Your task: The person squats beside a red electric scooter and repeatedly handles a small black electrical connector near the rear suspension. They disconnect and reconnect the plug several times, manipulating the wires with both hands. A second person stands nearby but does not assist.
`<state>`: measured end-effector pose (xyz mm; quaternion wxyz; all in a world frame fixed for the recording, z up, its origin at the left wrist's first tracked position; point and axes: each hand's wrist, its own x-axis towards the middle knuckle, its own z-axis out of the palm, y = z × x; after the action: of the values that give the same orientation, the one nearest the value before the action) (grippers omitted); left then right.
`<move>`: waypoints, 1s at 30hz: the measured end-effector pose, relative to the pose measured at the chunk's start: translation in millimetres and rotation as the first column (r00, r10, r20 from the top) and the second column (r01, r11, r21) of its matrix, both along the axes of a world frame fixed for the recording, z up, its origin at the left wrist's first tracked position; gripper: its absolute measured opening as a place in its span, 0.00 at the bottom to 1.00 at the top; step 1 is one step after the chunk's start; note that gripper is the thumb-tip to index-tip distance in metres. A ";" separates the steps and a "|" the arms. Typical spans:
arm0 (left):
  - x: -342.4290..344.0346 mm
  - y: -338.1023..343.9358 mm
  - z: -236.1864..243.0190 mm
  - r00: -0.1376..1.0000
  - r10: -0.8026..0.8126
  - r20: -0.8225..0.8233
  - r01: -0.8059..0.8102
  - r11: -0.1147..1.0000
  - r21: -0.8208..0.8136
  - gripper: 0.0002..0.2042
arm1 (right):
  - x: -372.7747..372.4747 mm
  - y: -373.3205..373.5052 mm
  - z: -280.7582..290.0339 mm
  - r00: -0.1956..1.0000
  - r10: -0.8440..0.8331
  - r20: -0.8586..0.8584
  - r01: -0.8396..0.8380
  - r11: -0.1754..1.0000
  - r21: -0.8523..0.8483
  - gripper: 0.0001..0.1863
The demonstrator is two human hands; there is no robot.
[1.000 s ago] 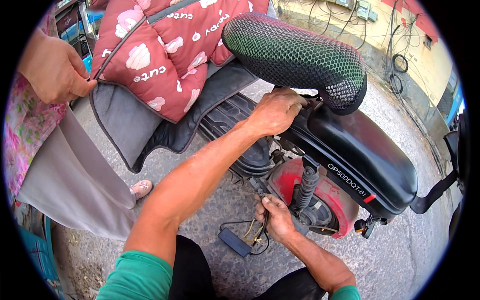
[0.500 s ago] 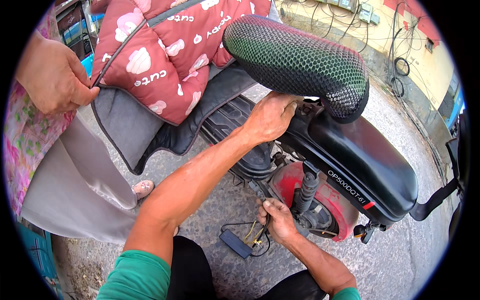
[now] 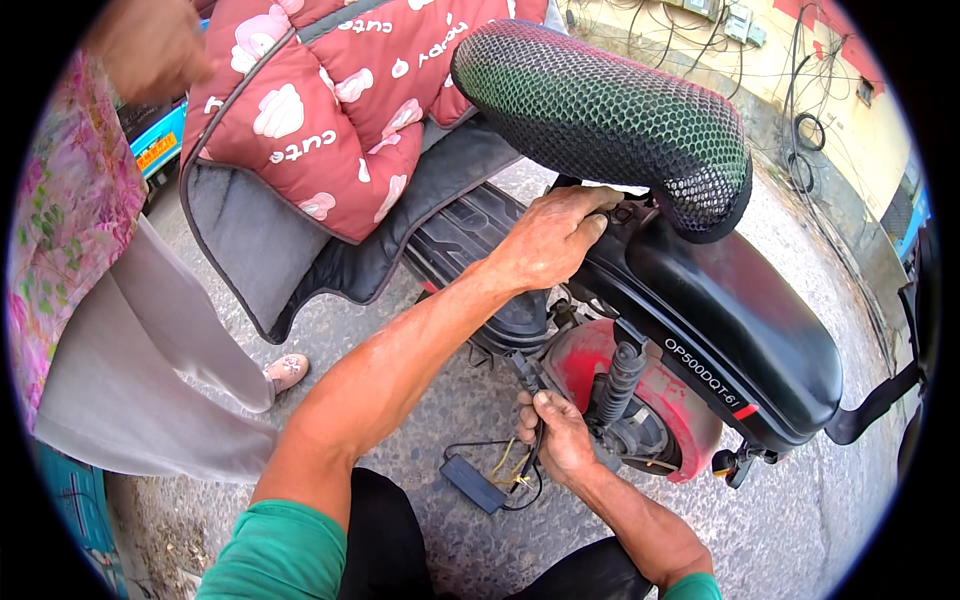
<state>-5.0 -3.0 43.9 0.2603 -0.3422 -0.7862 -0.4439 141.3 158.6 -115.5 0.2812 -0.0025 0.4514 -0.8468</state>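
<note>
My left hand (image 3: 560, 235) reaches to the front end of the scooter's black plastic body (image 3: 730, 300), just beneath the mesh-covered seat (image 3: 610, 110). Its fingers are curled, and whatever lies under them is hidden. Lower down, beside the red rear wheel guard (image 3: 580, 365), my right hand (image 3: 560, 435) is closed round a black cable. A dark plug (image 3: 523, 370) sticks up beyond its fingertips. Below that hand, a black power adapter (image 3: 472, 485) lies on the ground with its leads and a yellow tie (image 3: 517, 480).
At the left stands another person in grey trousers (image 3: 160, 370), one hand (image 3: 150, 45) raised. A red quilted cover (image 3: 320, 130) with grey lining drapes over the scooter's front. The ridged footboard (image 3: 465, 235) lies behind my left hand. Loose wires (image 3: 800, 130) hang along the wall.
The other person's hand has let go of the quilted cover's edge and moved up, blurred. My left hand has shifted slightly to the right along the scooter body. My right hand keeps hold of the cable.
</note>
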 end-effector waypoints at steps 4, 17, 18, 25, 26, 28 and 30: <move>8.5 3.4 5.9 0.998 -0.015 0.067 0.009 0.996 0.086 0.19 | -0.2 1.3 -1.5 1.000 -0.017 -0.010 0.017 1.000 0.011 0.14; 2.9 4.8 6.9 0.997 -0.053 0.057 0.048 0.995 0.092 0.20 | 0.9 0.8 4.1 1.000 -0.016 -0.013 0.016 0.999 0.033 0.14; 0.3 4.6 6.8 0.999 -0.036 0.020 0.035 0.997 0.069 0.20 | 0.5 0.9 3.9 1.000 -0.018 -0.018 0.019 0.999 0.035 0.14; 2.4 2.1 -0.9 0.990 -0.023 -0.137 0.000 0.986 -0.168 0.20 | 3.0 0.9 2.4 0.999 -0.010 -0.031 0.011 1.000 0.026 0.14; 2.5 2.9 0.2 0.990 -0.019 -0.141 -0.007 0.984 -0.180 0.21 | 3.3 0.4 1.9 0.999 -0.006 -0.034 0.006 1.000 0.023 0.14; 2.9 2.5 2.4 0.989 -0.013 -0.147 -0.013 0.984 -0.176 0.21 | 4.9 -0.8 0.3 0.999 0.003 -0.042 -0.001 1.000 0.029 0.13; 1.9 4.1 4.9 0.988 -0.021 -0.150 -0.001 0.990 -0.144 0.21 | 7.2 -0.8 -2.9 0.999 0.000 -0.054 0.003 0.999 0.045 0.13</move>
<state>-3.1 1.1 48.8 0.2917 -0.3968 -0.7922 -0.3604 148.4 157.7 -118.4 0.2683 -0.0188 0.4779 -0.8362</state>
